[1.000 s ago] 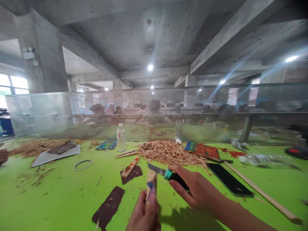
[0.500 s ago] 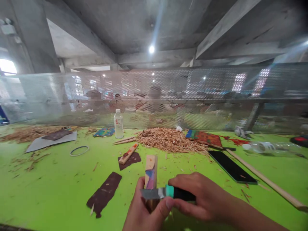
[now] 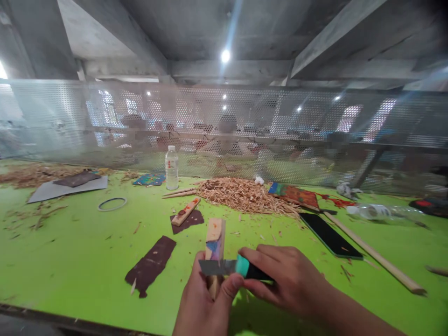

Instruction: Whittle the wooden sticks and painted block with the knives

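Note:
My left hand (image 3: 205,298) is closed around the lower part of a wooden block (image 3: 215,228), which points away from me and has blue and purple colour on its upper face. In my right hand (image 3: 283,275) is a knife (image 3: 219,267) with a black and teal handle. Its flat grey blade lies crosswise over the block, and my left thumb sits close to the blade and handle. Whether the edge bites into the wood cannot be made out. Left of my hands lies a piece of dark brown sandpaper (image 3: 154,263).
Behind the block lie a painted wood strip (image 3: 186,211) and a heap of wood shavings (image 3: 245,195). A water bottle (image 3: 171,168) stands near the perforated screen (image 3: 196,116). To the right are a phone (image 3: 331,235), a wooden stick (image 3: 376,254) and a bottle on its side (image 3: 388,213).
The view has tilted down slightly, bringing the table's front edge into sight. Both hands, the block and the knife appear a little higher and further left; both grips stay the same.

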`<state>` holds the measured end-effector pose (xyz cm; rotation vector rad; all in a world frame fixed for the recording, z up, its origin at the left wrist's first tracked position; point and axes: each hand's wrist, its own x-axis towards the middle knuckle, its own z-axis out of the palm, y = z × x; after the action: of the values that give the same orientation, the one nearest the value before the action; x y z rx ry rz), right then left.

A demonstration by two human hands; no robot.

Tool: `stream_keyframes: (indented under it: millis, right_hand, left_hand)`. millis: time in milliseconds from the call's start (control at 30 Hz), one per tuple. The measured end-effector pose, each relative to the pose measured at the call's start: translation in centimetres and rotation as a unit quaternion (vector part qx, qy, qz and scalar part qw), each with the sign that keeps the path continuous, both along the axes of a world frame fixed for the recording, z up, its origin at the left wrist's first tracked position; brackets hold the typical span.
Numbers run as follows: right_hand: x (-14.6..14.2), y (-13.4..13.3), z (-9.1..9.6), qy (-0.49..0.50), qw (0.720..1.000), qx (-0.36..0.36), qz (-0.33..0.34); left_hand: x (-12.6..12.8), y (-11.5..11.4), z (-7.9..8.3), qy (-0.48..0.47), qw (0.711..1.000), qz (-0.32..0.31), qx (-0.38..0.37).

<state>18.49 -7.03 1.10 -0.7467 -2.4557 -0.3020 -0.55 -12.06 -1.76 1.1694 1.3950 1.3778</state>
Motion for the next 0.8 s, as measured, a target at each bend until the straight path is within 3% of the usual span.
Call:
stream_keyframes:
  millis: [167,367,533,600,700,800]
  right_hand:
    - [-0.5,-0.1,-0.4,0.01,0.999,0.026,-0.032]
    - [-0.2,0.5,0.2,0.037,0.995,0.047,-0.077]
    - [0.2,1.2,0.0,0.042,0.996,0.031,-0.074]
    - [0.3,1.4,-0.1,0.051,0.996,-0.007,-0.071]
    - [0.4,1.6,-0.3,0.063,0.992,-0.083,-0.069]
    - [0.4,1.8,-0.2,0.067,0.986,-0.133,-0.076]
  left_hand:
    - [0.0,-0.3,1.1,0.038,0.999,-0.021,-0.015]
    - [0.9,-0.6,1.4,0.039,0.997,0.037,-0.055]
    - [0.8,-0.9,1.6,0.034,0.998,0.033,-0.037]
    - [0.5,-1.2,1.9,0.013,0.999,-0.006,-0.045]
    - [-0.2,-1.7,2.2,-0.048,0.99,-0.113,-0.075]
    - [-0.7,-1.9,1.7,-0.083,0.978,-0.177,-0.067]
